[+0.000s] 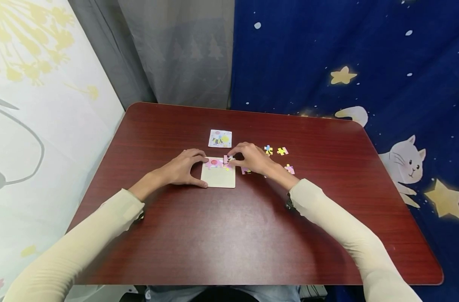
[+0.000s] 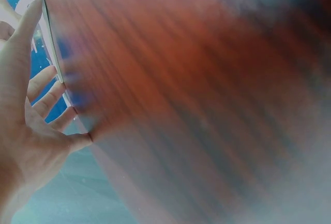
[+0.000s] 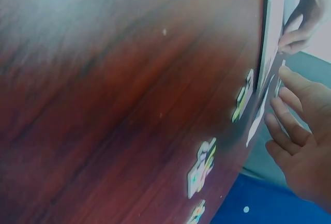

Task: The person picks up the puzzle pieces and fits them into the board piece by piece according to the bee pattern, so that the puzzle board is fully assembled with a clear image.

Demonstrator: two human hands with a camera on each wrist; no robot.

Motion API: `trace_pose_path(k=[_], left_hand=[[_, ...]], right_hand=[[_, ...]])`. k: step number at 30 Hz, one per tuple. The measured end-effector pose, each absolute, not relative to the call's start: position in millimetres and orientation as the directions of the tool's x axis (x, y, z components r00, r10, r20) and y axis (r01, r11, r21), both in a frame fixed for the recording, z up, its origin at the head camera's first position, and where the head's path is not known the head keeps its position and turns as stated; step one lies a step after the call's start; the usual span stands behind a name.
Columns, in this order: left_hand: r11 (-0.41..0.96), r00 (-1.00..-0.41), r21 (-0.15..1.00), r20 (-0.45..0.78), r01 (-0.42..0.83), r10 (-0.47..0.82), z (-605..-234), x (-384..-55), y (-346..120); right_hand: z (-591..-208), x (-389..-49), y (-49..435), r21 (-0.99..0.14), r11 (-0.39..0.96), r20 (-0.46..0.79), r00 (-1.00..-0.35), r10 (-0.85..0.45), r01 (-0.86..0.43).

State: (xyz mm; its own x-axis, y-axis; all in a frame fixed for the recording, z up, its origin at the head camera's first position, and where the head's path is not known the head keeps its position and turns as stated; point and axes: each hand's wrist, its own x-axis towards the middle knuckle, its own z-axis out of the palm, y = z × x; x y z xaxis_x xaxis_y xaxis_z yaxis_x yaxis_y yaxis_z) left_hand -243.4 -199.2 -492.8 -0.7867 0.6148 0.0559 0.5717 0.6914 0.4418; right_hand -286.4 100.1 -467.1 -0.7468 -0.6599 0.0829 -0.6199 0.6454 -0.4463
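Observation:
A square pale puzzle board lies on the table, with pink puzzle pieces set along its far side. My left hand rests at the board's left edge, thumb near the near corner and fingers near the far one. In the left wrist view its fingers look spread along that edge. At the board's far right corner, my right hand pinches a small pink puzzle piece between thumb and fingertips. The hand partly hides that piece. A loose puzzle piece lies just right of the board, under the right hand.
Beyond the board lies a square picture card with a bee on it. Right of the right hand are more loose pieces: a blue-yellow one, a yellow one and a pink one. The brown table meets curtains behind.

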Motion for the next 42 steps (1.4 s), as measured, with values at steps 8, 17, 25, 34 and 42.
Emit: trace_pose_path(k=[8,17,25,34,42], left_hand=[[0.683,-0.779,0.438,0.071,0.585,0.623,-493.7,-243.4,-199.1],[0.671,-0.773,0.435,0.098,0.6,0.627,-494.0,-244.4,-198.8],[0.668,-0.772,0.436,0.11,0.603,0.626,-494.8,-243.8,-199.2],[0.652,-0.762,0.441,0.126,0.617,0.636,-495.6,-244.2,-198.6],[0.646,-0.761,0.453,0.123,0.614,0.637,-494.8,-244.3,-198.4]], right_hand=[[-474.1,-281.9,86.5,-0.457,0.611,0.115,-0.723,-0.681,-0.647],[-483.2,-274.8,72.7,-0.452,0.576,0.137,-0.691,-0.71,-0.681],[-486.0,-270.4,60.8,-0.442,0.557,0.151,-0.67,-0.727,-0.703],[-489.3,-266.3,49.8,-0.419,0.555,0.15,-0.658,-0.738,-0.719],[-489.5,-263.4,46.0,-0.404,0.569,0.144,-0.664,-0.733,-0.716]])
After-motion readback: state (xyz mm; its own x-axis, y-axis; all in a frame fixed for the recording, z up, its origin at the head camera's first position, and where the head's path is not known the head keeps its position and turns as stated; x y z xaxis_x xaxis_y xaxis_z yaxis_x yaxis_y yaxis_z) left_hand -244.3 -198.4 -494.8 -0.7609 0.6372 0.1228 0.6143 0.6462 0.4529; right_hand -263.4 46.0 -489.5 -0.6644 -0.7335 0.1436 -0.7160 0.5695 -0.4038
